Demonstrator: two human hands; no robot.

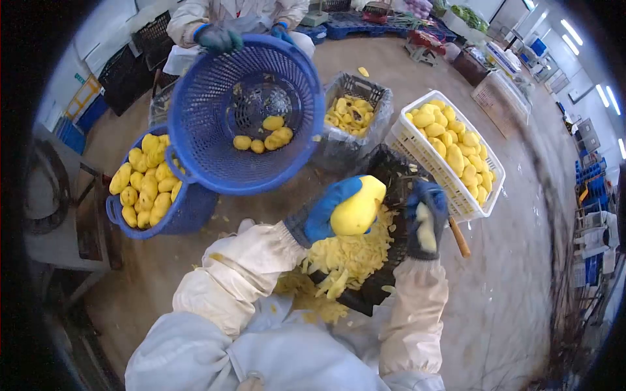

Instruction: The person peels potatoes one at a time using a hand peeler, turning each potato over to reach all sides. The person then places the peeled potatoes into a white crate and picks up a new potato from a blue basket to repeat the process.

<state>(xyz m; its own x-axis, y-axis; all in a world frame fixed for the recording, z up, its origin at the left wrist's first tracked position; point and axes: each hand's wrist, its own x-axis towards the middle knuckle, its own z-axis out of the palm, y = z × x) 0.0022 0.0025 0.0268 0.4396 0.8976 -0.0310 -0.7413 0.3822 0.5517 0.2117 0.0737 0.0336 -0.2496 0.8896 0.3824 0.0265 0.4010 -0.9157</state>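
Note:
My left hand [321, 212], in a blue glove, is closed around a large yellow potato [360, 210] with a pale, peeled-looking surface. To its right, my right hand [425, 199] wears a dark blue glove and grips a wooden-handled tool [460, 238]. The handle sticks out past the hand on its right side; the working end is hidden. A pale patch shows on that glove. Below both hands, a heap of yellow peelings [349, 260] lies in and around a black crate [365, 301].
Opposite me, a person's gloved hands [220, 39] hold a tilted blue basket [195, 130] with several potatoes. A blue tub [189, 212] of potatoes stands left, a white crate [488, 207] of potatoes right. Between them is a lined crate [339, 140] of cut pieces.

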